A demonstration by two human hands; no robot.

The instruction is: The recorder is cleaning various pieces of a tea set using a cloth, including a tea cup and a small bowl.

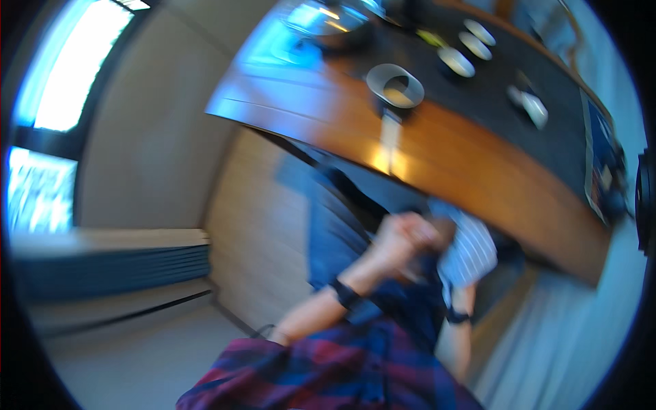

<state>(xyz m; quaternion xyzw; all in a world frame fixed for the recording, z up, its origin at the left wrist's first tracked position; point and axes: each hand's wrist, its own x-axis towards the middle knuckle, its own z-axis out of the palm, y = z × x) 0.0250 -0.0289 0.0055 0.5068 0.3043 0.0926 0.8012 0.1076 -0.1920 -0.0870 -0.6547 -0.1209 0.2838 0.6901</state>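
The picture is blurred by motion. My left hand (405, 238), with a black band at the wrist, is in front of my body below the table edge. Its fingers look curled, and a blurred brown shape (445, 231) sits beside them; whether I hold it does not show. A light blue cloth with white stripes (469, 251) drapes over my right hand (464, 296) and hides its fingers. The right wrist bears a dark band too. Both hands are close together, above my dark-clothed lap and plaid shirt.
Ahead stands a wooden table (451, 138) with a dark runner (512, 66). On it are a round pale-rimmed vessel (394, 86), several small white cups (456, 61), a white piece (533, 108) and a clear glass vessel (328, 20). A window (77, 66) is at left.
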